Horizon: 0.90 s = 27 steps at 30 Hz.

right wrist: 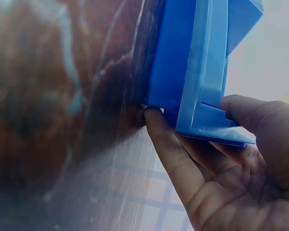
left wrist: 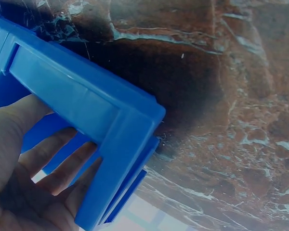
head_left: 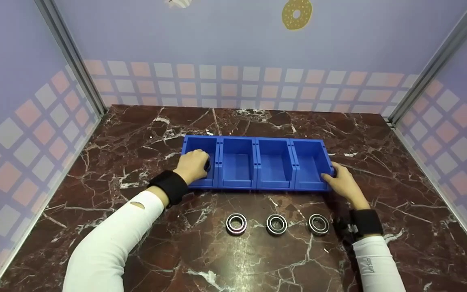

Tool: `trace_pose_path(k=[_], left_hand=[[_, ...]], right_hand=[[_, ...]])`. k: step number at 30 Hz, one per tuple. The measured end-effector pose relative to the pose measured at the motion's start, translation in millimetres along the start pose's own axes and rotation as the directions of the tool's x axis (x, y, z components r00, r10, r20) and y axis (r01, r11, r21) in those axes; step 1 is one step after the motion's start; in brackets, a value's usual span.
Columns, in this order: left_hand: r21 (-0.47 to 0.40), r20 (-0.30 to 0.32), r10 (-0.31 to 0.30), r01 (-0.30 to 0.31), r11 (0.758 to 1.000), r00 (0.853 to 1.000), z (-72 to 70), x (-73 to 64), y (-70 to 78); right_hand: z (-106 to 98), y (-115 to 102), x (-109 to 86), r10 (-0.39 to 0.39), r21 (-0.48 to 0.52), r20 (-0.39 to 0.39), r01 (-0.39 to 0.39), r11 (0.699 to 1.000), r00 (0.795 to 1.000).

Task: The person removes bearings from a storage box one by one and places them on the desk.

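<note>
Four-sided blue storage bins (head_left: 237,184) stand joined in a row on the table. My left hand (head_left: 193,165) reaches into the leftmost bin, holding a dark ring-shaped bearing (head_left: 207,164) at its thumb side. In the left wrist view, the fingers (left wrist: 62,166) pass behind the bin's front wall (left wrist: 72,98), which hides their tips and the bearing. At the other end, my right hand (head_left: 343,182) grips the rightmost bin (right wrist: 202,86), thumb over the side wall and fingers against the outside. Three bearings, a left one (head_left: 236,224), a middle one (head_left: 276,224) and a right one (head_left: 318,224), lie in front.
The brown marbled table (head_left: 201,259) runs back to a lilac wall (head_left: 233,44) with checkered print. Side panels (head_left: 22,134) close it in on the left and right, with metal posts at the back corners.
</note>
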<state>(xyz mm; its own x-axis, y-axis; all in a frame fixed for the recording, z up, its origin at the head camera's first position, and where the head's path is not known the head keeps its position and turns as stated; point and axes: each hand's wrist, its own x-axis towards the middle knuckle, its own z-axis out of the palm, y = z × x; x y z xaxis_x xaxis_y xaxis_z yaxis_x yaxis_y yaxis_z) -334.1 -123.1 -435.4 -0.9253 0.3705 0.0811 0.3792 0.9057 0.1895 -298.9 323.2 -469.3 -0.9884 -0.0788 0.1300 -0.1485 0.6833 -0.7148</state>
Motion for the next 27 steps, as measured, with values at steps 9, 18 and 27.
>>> trace_pose_path(k=[9, 18, 27], left_hand=[[0.004, 0.007, -0.004, 0.004, 1.0, 1.0, 3.5, 4.2, 0.7], [0.01, 0.021, -0.023, 0.023, 1.0, 1.0, 6.6, 8.7, -1.7], [0.004, 0.11, -0.06, 0.06, 0.998, 0.992, 4.2, 19.4, -2.9]], right_hand=[[1, 4, 0.3, -0.003, 0.0, -0.002, 0.003, 1.0, 1.0], [2, 3, 0.4, -0.002, 0.014, 0.002, 0.002, 1.0, 1.0], [2, 3, 0.4, -0.002, 0.017, 0.006, 0.002, 1.0, 1.0]])
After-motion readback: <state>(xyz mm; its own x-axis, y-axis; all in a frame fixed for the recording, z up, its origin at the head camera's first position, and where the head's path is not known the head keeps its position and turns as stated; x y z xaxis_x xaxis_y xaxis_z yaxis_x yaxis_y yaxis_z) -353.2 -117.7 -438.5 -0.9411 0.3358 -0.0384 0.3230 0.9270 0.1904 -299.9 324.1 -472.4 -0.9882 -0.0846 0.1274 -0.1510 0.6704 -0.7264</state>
